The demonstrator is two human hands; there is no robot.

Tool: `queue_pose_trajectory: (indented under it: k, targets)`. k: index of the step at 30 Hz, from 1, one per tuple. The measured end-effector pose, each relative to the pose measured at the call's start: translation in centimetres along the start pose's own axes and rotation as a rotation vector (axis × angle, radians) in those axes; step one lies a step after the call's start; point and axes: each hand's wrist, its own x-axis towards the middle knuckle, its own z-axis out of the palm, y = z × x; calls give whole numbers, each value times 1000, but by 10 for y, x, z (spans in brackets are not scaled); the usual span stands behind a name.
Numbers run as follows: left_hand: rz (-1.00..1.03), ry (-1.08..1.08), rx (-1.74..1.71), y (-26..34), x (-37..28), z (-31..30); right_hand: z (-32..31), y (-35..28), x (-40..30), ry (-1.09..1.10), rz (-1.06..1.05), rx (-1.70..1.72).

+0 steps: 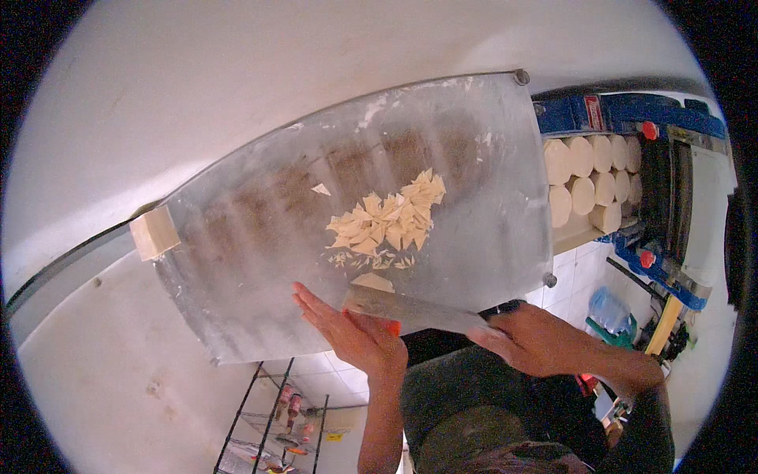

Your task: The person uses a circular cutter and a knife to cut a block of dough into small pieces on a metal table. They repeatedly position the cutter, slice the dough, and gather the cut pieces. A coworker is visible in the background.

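My right hand [527, 340] grips the handle end of a broad metal blade [408, 305], likely a knife, slanting left over the metal table. Under its far edge lies a flat dough piece [372, 282], partly hidden. My left hand [355, 335] is held with straight fingers at the near edge of the table. Beside its palm, along the blade, shows an orange-red object [379, 324]; whether the hand holds it is unclear. Beyond the blade lies a heap of cut dough triangles [385, 219], with small slivers [373, 259] at its near side.
The floured metal table [260, 314] bears a lone dough triangle [321, 189] and, at its left corner, a dough block [155, 232]. Right of it, a blue-framed machine [657, 112] stands by several dough rounds [583, 195]. A wire shelf [275, 415] with bottles stands below left.
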Motion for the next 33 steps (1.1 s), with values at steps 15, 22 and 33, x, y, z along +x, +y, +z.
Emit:
queue_pose_trajectory:
  k: [15, 22, 33]
  targets:
    - [53, 31, -22, -10, 2, 4, -11, 50, 7, -35, 230, -108]
    - [127, 126, -115, -2, 1, 11, -25, 11, 69, 19, -132, -257]
    - [57, 109, -309, -16, 0, 12, -32, 58, 17, -73, 190, -137]
